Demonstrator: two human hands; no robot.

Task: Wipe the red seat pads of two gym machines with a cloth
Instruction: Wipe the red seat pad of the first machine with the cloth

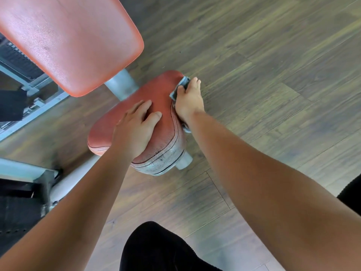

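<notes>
The red seat pad (160, 98) sits mid-view, its near edge worn grey. At its 2 o'clock edge the right hand (188, 100) grips the grey cloth (180, 87), thumb on the pad's top, fingers curled over the side, arm outstretched. The left hand (136, 128) lies flat on the pad's middle, fingers straight and slightly apart. A red back pad (68, 42) stands at 10 o'clock
</notes>
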